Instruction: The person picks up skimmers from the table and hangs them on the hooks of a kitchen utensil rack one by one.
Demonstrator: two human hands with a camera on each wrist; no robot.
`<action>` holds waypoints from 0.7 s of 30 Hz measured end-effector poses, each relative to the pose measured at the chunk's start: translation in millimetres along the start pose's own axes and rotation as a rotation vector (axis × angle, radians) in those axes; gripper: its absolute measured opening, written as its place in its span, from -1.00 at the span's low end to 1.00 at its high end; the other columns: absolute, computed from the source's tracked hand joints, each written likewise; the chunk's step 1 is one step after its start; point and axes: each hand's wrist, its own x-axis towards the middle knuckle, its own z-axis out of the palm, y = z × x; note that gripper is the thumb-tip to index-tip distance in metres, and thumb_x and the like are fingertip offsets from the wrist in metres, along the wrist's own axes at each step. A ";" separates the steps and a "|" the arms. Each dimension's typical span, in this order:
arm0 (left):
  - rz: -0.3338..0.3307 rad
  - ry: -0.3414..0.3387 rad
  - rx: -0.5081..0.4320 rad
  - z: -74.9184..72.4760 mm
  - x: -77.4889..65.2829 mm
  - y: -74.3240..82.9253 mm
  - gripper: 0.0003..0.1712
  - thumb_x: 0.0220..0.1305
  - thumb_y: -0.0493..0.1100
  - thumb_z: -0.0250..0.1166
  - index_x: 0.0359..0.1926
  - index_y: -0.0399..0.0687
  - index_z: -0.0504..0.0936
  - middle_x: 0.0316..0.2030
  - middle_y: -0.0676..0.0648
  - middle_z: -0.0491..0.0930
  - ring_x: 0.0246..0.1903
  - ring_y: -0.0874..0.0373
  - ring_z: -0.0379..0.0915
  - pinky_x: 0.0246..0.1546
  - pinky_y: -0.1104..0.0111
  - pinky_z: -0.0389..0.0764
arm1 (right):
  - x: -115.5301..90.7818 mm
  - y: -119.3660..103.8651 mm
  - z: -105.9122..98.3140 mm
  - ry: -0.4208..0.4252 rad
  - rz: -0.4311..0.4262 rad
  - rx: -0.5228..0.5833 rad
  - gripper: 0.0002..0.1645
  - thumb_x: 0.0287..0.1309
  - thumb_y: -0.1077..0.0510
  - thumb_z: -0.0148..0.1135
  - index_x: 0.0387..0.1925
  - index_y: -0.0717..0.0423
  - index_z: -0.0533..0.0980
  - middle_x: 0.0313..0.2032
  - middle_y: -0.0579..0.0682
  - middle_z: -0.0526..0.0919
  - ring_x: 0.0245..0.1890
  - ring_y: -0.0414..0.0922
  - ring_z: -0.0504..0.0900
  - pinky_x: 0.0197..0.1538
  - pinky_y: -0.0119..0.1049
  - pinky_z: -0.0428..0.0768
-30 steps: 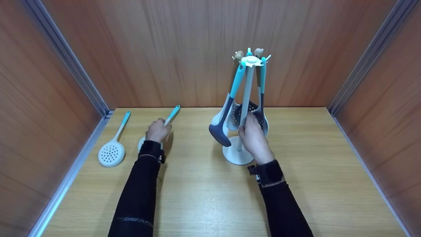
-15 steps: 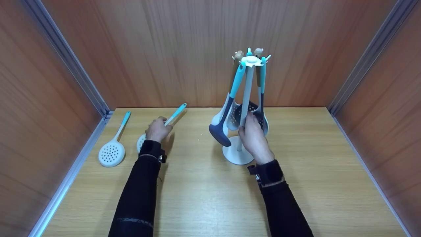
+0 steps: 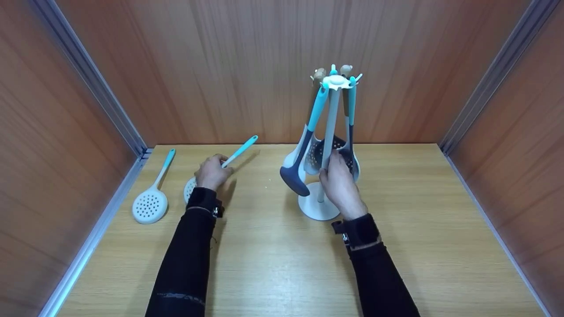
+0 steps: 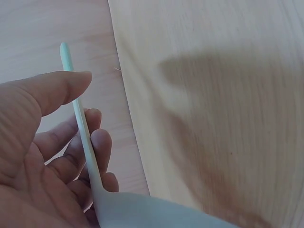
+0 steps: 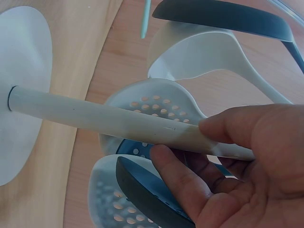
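In the head view my left hand (image 3: 212, 172) holds a white skimmer with a turquoise handle (image 3: 241, 151); its perforated head (image 3: 189, 189) shows partly left of the hand. The left wrist view has the skimmer's shaft (image 4: 85, 137) between thumb and curled fingers. My right hand (image 3: 341, 187) grips the pole (image 3: 330, 132) of a white utensil stand, low among the hanging utensils. Nearest me on the stand hangs a dark blue ladle (image 3: 296, 176) with a turquoise handle. In the right wrist view, thumb and fingers wrap round the pole (image 5: 109, 118).
A second white skimmer (image 3: 150, 205) lies on the table at the far left. Several ladles and slotted utensils hang round the stand, whose round base (image 3: 318, 211) rests on the table. Wooden walls (image 3: 246, 88) enclose the back and both sides.
The skimmer's handle end has swung rightward and up toward the back wall, turning in my left hand, which has shifted only slightly. My right hand and the stand have stayed put.
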 end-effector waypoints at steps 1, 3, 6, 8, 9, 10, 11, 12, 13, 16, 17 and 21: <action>0.004 0.008 -0.001 -0.1 0.2 0.5 -0.45 0.34 0.05 0.33 0.27 -0.04 0.57 0.13 -0.17 0.63 0.15 -0.17 0.51 0.20 -0.19 0.32 | 0.1 0.1 0.0 0.001 -0.002 -0.002 -0.35 0.42 0.29 0.13 0.44 0.32 0.17 0.20 0.30 0.45 0.27 0.14 0.49 0.22 0.03 0.58; 0.010 0.019 0.001 -0.2 0.3 1.5 -0.49 0.34 0.06 0.32 0.23 -0.02 0.60 0.08 -0.14 0.65 0.09 -0.15 0.54 0.16 -0.18 0.36 | 0.0 0.4 0.0 0.002 -0.004 -0.004 -0.34 0.42 0.29 0.13 0.44 0.33 0.17 0.22 0.31 0.44 0.28 0.15 0.48 0.23 0.04 0.58; 0.012 0.032 -0.004 0.2 0.8 3.0 -0.55 0.38 0.06 0.28 0.19 0.00 0.62 0.04 -0.10 0.67 0.04 -0.11 0.56 0.13 -0.15 0.39 | -0.2 0.5 -0.3 -0.001 0.001 -0.008 -0.34 0.42 0.29 0.13 0.44 0.32 0.17 0.23 0.31 0.44 0.28 0.15 0.48 0.22 0.03 0.58; 0.018 0.039 -0.008 0.0 0.9 4.1 -0.60 0.42 0.04 0.26 0.17 0.00 0.62 0.03 -0.10 0.67 0.03 -0.10 0.57 0.11 -0.14 0.40 | -0.3 0.5 -0.5 -0.004 0.003 -0.009 -0.35 0.42 0.29 0.14 0.44 0.32 0.18 0.22 0.31 0.44 0.27 0.15 0.49 0.22 0.03 0.58; 0.021 0.046 -0.011 -0.1 1.2 4.7 -0.62 0.43 0.01 0.25 0.16 0.00 0.63 0.02 -0.09 0.68 0.03 -0.09 0.57 0.10 -0.13 0.40 | -0.3 0.3 -0.7 -0.004 0.003 -0.011 -0.35 0.42 0.28 0.14 0.43 0.32 0.18 0.21 0.31 0.45 0.26 0.14 0.49 0.21 0.02 0.58; 0.025 0.056 -0.014 -0.1 1.5 5.3 -0.65 0.43 -0.01 0.26 0.15 0.00 0.63 0.01 -0.09 0.68 0.03 -0.09 0.58 0.10 -0.13 0.41 | -0.3 0.2 -0.8 -0.005 0.004 -0.011 -0.35 0.42 0.29 0.14 0.44 0.32 0.18 0.21 0.31 0.45 0.26 0.14 0.49 0.21 0.02 0.58; 0.030 0.066 -0.016 -0.1 1.7 6.0 -0.67 0.43 -0.03 0.27 0.13 0.01 0.64 0.00 -0.08 0.68 0.02 -0.09 0.58 0.09 -0.12 0.42 | -0.4 0.1 -0.8 -0.004 0.005 -0.011 -0.35 0.42 0.29 0.14 0.44 0.32 0.18 0.21 0.30 0.45 0.26 0.14 0.49 0.21 0.02 0.59; 0.036 0.077 -0.017 -0.3 1.8 6.7 -0.69 0.43 -0.05 0.27 0.12 0.01 0.65 -0.01 -0.08 0.69 0.02 -0.09 0.58 0.08 -0.13 0.44 | -0.4 -0.1 -0.8 -0.005 0.005 -0.011 -0.34 0.42 0.29 0.14 0.44 0.31 0.18 0.21 0.30 0.45 0.26 0.13 0.49 0.22 0.01 0.58; 0.040 0.086 -0.015 -0.7 1.8 7.4 -0.71 0.43 -0.07 0.28 0.10 0.01 0.65 -0.02 -0.07 0.69 0.02 -0.09 0.59 0.07 -0.13 0.45 | -0.4 -0.3 -0.8 -0.004 0.006 -0.010 -0.34 0.42 0.29 0.14 0.44 0.31 0.18 0.21 0.30 0.45 0.26 0.13 0.49 0.22 0.01 0.58; 0.046 0.105 -0.013 -1.5 1.6 10.0 -0.74 0.43 -0.09 0.28 0.08 0.03 0.66 -0.04 -0.06 0.69 0.00 -0.10 0.60 0.04 -0.13 0.48 | -0.3 -1.1 -0.8 -0.007 0.008 -0.005 -0.34 0.42 0.28 0.15 0.45 0.30 0.18 0.21 0.29 0.45 0.27 0.13 0.49 0.22 0.01 0.58; 0.048 0.103 -0.016 -1.9 1.3 11.0 -0.74 0.44 -0.09 0.27 0.08 0.02 0.66 -0.04 -0.07 0.69 0.00 -0.11 0.60 0.04 -0.13 0.47 | -0.2 -1.4 -0.8 -0.008 0.010 -0.004 -0.34 0.42 0.28 0.14 0.45 0.29 0.18 0.21 0.28 0.45 0.27 0.13 0.49 0.22 0.01 0.58; 0.046 0.099 -0.020 -3.0 0.5 16.0 -0.75 0.46 -0.09 0.26 0.08 0.01 0.65 -0.06 -0.07 0.68 -0.03 -0.09 0.59 0.02 -0.12 0.47 | 0.4 -1.7 -0.4 -0.012 0.012 0.003 -0.35 0.43 0.27 0.14 0.45 0.29 0.18 0.21 0.28 0.45 0.27 0.12 0.49 0.22 0.01 0.59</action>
